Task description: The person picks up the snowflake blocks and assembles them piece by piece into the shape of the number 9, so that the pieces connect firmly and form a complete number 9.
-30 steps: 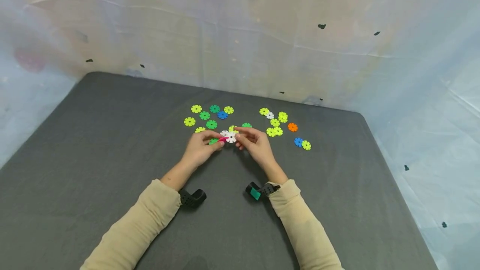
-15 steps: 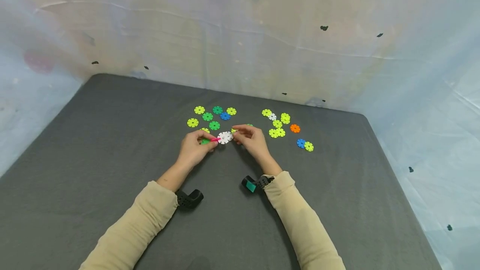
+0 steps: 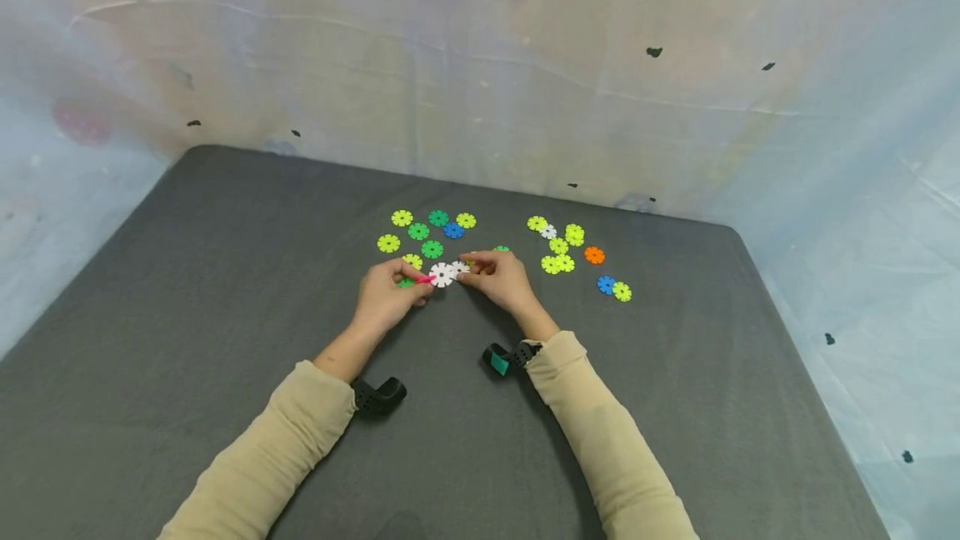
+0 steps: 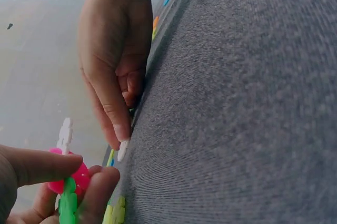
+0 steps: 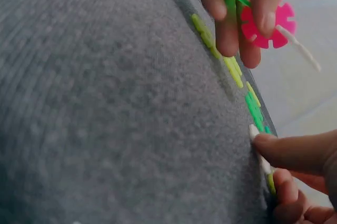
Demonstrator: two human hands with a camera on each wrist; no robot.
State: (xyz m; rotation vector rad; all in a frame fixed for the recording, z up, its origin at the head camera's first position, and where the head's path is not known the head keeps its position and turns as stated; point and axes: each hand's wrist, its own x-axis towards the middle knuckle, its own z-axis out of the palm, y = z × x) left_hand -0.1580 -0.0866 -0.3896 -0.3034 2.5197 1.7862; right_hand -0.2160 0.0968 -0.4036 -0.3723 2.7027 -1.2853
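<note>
Pink disc (image 5: 284,16) shifted leftward, pinched by left hand (image 3: 384,298) | white disc (image 3: 442,281) slotted in, between hands | second white disc (image 4: 123,151) pinched by right hand (image 3: 502,283)

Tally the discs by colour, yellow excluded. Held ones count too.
Green discs: 5
White discs: 3
Blue discs: 2
Orange disc: 1
Pink disc: 1
Total: 12 visible; any fully hidden ones can't be ruled out.

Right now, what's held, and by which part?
Left hand: pink notched disc, pinched across its faces. Right hand: a white notched disc, pinched by its edge.
</note>
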